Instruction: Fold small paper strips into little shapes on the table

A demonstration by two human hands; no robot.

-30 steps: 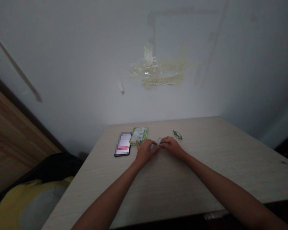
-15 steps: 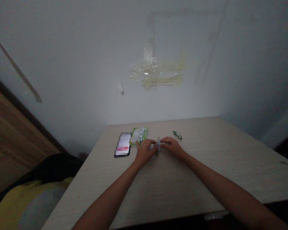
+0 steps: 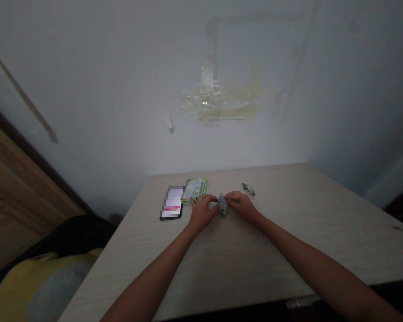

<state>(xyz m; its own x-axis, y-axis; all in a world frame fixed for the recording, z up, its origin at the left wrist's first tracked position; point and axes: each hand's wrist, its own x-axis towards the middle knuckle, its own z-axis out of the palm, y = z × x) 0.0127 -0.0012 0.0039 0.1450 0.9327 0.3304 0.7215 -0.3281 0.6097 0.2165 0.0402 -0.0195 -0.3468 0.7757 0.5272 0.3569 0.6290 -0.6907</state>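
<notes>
Between my two hands is a small folded piece of green and white printed packaging [image 3: 222,207], standing on the table. My left hand [image 3: 203,212] pinches it from the left with the fingertips. From the right, the fingertips of my right hand [image 3: 241,205] close on its upper part. Just beyond my left hand lies a flat green and white box [image 3: 194,189]. A second small green folded piece [image 3: 248,189] rests past my right hand. What the pieces are made of is too small to tell.
A phone [image 3: 172,203] with a lit, blurred screen lies left of the box. The pale wooden table [image 3: 201,268] meets a wall with clear tape [image 3: 218,105] on it. At lower left are a yellow and grey cushion-like thing [image 3: 43,286] and a wooden panel [image 3: 10,192].
The folded piece has turned between my fingers and now shows a broader grey-white face. Both hands have stayed nearly in place.
</notes>
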